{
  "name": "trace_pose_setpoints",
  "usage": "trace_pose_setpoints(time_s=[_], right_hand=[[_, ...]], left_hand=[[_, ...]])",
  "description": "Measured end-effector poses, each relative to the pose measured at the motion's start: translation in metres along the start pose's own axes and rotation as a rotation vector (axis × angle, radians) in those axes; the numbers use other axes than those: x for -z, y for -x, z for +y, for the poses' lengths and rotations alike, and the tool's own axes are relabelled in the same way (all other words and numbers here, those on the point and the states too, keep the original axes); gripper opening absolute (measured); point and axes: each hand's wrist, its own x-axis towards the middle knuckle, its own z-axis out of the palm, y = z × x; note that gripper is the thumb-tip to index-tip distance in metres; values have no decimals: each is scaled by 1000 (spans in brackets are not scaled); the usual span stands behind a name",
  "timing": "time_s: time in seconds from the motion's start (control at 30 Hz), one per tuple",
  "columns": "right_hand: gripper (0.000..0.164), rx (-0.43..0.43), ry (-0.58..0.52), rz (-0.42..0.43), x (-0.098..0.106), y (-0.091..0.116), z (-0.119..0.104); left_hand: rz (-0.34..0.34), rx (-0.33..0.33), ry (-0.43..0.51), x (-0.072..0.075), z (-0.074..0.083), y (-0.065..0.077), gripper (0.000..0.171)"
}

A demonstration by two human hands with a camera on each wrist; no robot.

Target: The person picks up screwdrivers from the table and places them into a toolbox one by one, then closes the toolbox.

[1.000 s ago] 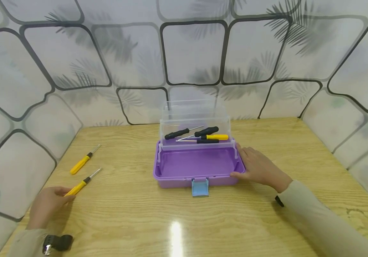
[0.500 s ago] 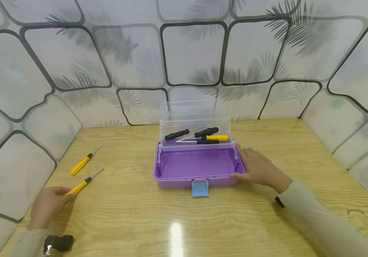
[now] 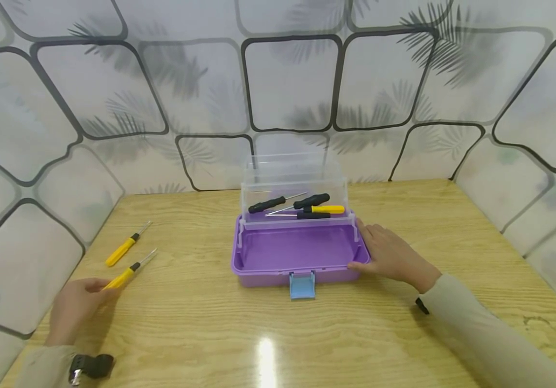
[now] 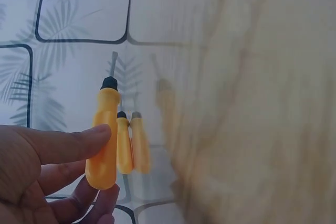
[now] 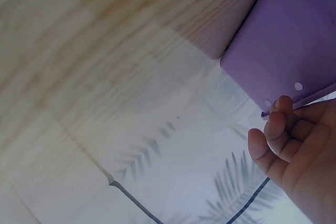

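In my left hand [image 3: 78, 306] I pinch the handle of a yellow screwdriver [image 3: 122, 278] between thumb and fingers, its metal tip pointing away to the right. The left wrist view shows that screwdriver [image 4: 103, 140] close up, handle end downward. My right hand [image 3: 391, 256] grips the right end of a purple toolbox [image 3: 302, 277], thumb at the front corner and fingers along the side. Its clear lid stands raised at the back. A clear tray [image 3: 302, 222] in it holds black screwdrivers [image 3: 267, 203] and a yellow-handled screwdriver [image 3: 328, 209]. The purple bottom compartment shows bare.
Another yellow screwdriver [image 3: 122, 251] lies on the wooden table [image 3: 200, 328] just beyond my left hand. A light blue latch [image 3: 302, 285] hangs down at the toolbox front. Patterned cloth walls [image 3: 292, 86] enclose the table at the back and both sides.
My left hand has moved slightly up and to the right, lifting the pinched screwdriver a little. My right hand and the toolbox have stayed in place.
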Motion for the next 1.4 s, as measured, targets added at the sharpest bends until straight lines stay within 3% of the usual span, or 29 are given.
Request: trace_pose_setpoints(time_s=[0.13,0.3,0.4,0.53,1.4], right_hand=[[104,-3,-5,1,0,0,0],[103,-4,-8,2,-2,1,0],[103,-6,-4,1,-2,1,0],[103,-5,2,5,-4,1,1],[104,-7,3,12,-6,0,2]], left_hand=[[26,-35,-6,0,6,1,47],[85,-140,-26,-1,13,1,38],[96,-168,-37,-3,16,0,36],[76,-163,-29,-3,21,-2,40],[171,-238,43,-5,74,3,35]])
